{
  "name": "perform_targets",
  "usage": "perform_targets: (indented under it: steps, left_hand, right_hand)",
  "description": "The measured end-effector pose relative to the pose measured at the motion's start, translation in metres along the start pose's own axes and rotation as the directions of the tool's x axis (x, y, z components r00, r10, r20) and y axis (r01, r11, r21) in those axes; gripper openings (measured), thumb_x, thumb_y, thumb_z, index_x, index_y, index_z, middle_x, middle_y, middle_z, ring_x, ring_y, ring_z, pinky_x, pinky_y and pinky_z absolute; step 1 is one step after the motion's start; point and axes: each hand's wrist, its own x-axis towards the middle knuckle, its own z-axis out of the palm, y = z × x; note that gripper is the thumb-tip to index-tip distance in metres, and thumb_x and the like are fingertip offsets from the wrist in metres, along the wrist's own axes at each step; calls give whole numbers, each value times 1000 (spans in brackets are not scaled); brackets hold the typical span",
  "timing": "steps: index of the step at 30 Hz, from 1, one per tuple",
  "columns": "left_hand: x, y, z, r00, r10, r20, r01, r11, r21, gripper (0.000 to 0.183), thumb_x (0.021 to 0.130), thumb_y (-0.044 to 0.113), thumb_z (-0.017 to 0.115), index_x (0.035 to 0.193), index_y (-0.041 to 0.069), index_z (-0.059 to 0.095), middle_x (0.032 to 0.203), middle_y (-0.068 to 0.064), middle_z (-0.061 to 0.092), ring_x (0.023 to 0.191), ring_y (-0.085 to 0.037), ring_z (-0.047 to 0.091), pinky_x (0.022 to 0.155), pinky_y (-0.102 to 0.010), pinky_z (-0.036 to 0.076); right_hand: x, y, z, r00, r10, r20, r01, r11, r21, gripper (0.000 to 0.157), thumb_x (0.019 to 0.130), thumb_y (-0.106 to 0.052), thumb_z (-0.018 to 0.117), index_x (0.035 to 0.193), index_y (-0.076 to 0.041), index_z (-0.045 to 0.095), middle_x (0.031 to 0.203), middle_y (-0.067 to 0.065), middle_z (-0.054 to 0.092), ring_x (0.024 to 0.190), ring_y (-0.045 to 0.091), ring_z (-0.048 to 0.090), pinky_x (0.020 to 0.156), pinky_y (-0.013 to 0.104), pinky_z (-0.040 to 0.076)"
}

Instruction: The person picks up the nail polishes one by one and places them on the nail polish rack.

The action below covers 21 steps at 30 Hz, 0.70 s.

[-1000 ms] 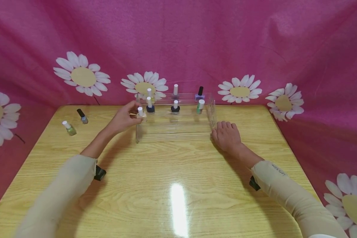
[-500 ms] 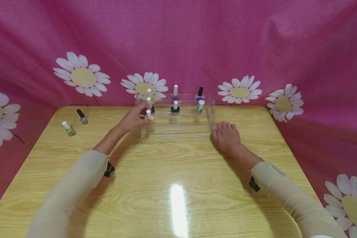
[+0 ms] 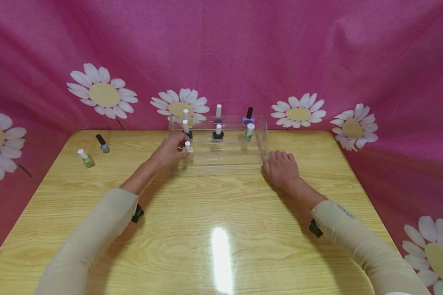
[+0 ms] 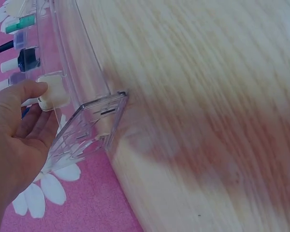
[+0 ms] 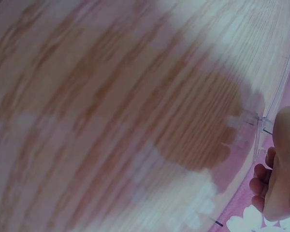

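Observation:
My left hand (image 3: pixel 170 150) pinches a nail polish bottle (image 4: pixel 54 92) with pale cream polish and a white cap between thumb and fingers. In the head view the bottle is at the left end of a clear acrylic rack (image 3: pixel 229 160), in front of its filled tiers; whether it touches a shelf I cannot tell. My right hand (image 3: pixel 282 169) rests at the rack's right front corner, thumb by the side panel, fingers loosely curled and holding nothing. In the middle tier stand dark blue (image 3: pixel 187 132), black (image 3: pixel 218 133) and green (image 3: pixel 249 133) nail polish bottles.
On the rack's top tier stand a purple bottle with a black cap (image 3: pixel 248 116) and white-capped bottles. Left on the wooden table (image 3: pixel 177 229) are a green bottle (image 3: pixel 86 159) and a blue-grey one (image 3: pixel 102 143). A pink flowered cloth (image 3: pixel 236 53) hangs behind.
My left hand has moved right and slightly toward me with the cream bottle, from the rack's left side panel to inside its left end. The right hand has stayed in place.

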Motion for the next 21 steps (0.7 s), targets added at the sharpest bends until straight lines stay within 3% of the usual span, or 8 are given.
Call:
perform_targets:
  steps: [14, 17, 21]
  left_hand:
    - [-7, 2, -3, 998, -60, -8, 60, 998, -2, 33, 89, -3, 71, 118, -4, 56, 120, -24, 63, 113, -37, 61, 96, -47, 48]
    - [-14, 3, -10, 997, -64, -31, 63, 998, -28, 35, 89, -3, 70, 121, -4, 55, 122, -23, 61, 115, -37, 58, 98, -48, 46]
    - [-29, 1, -27, 991, -65, -114, 55, 994, -91, 40, 88, -5, 69, 125, -5, 52, 123, -26, 59, 113, -39, 59, 92, -45, 51]
  right_hand:
    - [1, -1, -1, 999, 14, 29, -15, 1000, 12, 36, 106, -29, 34, 89, 1, 45, 85, 15, 45, 89, 38, 50, 81, 51, 39]
    - [1, -1, -2, 999, 16, 36, -17, 1000, 13, 36, 106, -29, 33, 89, 1, 45, 86, 15, 45, 89, 38, 49, 81, 51, 39]
    - [1, -1, -2, 999, 17, 35, -18, 1000, 20, 36, 106, -29, 33, 90, 1, 45, 86, 16, 45, 90, 39, 49, 82, 52, 39]
